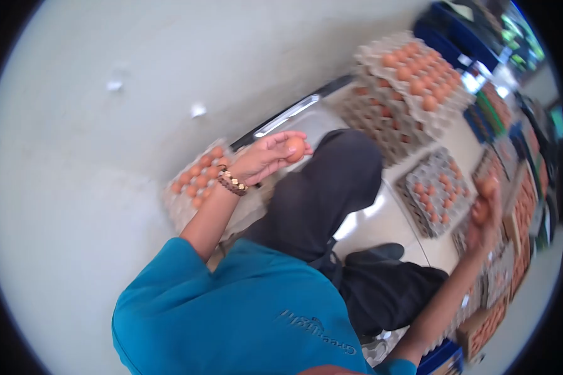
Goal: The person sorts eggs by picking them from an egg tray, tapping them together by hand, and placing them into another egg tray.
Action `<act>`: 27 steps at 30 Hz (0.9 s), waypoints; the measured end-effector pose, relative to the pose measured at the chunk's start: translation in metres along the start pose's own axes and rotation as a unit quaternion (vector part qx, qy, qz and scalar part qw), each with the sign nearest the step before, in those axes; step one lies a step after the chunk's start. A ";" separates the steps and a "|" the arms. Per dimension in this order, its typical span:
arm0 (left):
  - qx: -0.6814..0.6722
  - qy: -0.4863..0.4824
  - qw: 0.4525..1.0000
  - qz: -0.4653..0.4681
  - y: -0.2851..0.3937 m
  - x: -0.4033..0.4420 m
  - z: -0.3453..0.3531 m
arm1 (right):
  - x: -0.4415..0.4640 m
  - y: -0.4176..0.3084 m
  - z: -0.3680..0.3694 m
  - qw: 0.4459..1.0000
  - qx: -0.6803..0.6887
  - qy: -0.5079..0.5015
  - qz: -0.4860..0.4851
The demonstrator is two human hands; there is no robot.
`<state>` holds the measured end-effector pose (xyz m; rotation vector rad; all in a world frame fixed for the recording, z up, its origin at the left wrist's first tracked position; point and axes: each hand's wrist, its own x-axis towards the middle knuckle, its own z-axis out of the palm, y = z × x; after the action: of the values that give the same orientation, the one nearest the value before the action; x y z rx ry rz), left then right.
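Observation:
A brown egg (295, 149) sits in the fingertips of my left hand (263, 156), held above my bent leg. Beaded bracelets circle that wrist. Below this forearm lies a grey egg tray (184, 209) with several brown eggs in part of its cups. My right hand (483, 225) is raised at the far right, slightly blurred, its fingers curled round another brown egg (486, 186); a second egg may be lower in the palm. Between my hands, a partly filled egg tray (426, 219) rests on the floor.
A tall stack of egg trays (388, 119), eggs on top, stands beyond my knee. Beside it is a shiny metal surface (322, 122) with a dark edge. Blue crates (453, 31) stand at the back. More egg trays (524, 200) line the right side.

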<state>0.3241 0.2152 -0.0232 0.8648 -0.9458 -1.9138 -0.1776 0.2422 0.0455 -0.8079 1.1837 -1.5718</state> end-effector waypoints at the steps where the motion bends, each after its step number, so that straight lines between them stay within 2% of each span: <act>1: 0.002 0.047 0.999 -0.023 -0.012 -0.025 -0.019 | 0.002 0.004 -0.008 1.000 0.008 -0.018 0.001; 3: -0.010 0.141 0.987 -0.073 -0.033 -0.070 -0.040 | 0.000 0.005 -0.007 0.999 0.000 -0.041 -0.015; 6: 0.075 0.301 0.935 -0.175 -0.029 -0.132 -0.057 | -0.001 0.004 -0.007 0.998 -0.054 -0.039 -0.007; 9: 0.132 0.380 0.915 -0.039 -0.043 -0.171 -0.108 | 0.000 0.007 -0.003 0.996 -0.082 -0.017 -0.003; 12: 0.259 0.479 0.832 0.105 -0.046 -0.200 -0.143 | 0.004 0.009 -0.001 0.995 -0.101 -0.009 -0.003; 15: 0.290 0.580 0.748 0.143 -0.055 -0.225 -0.159 | 0.004 0.012 0.000 0.993 -0.115 -0.004 -0.010; 18: 0.396 0.607 0.687 0.058 -0.071 -0.248 -0.176 | 0.005 0.015 0.000 0.993 -0.121 0.003 -0.013; 24: 0.503 0.569 0.644 0.089 -0.104 -0.256 -0.189 | 0.013 0.021 -0.007 0.992 -0.127 0.005 -0.004; 27: 0.590 0.548 0.577 0.140 -0.104 -0.255 -0.191 | 0.013 0.021 -0.001 0.991 -0.132 0.015 -0.005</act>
<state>0.5545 0.4234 -0.1489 2.0805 -1.2701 0.0727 -0.1759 0.2293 0.0252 -0.9650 1.4313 -1.4579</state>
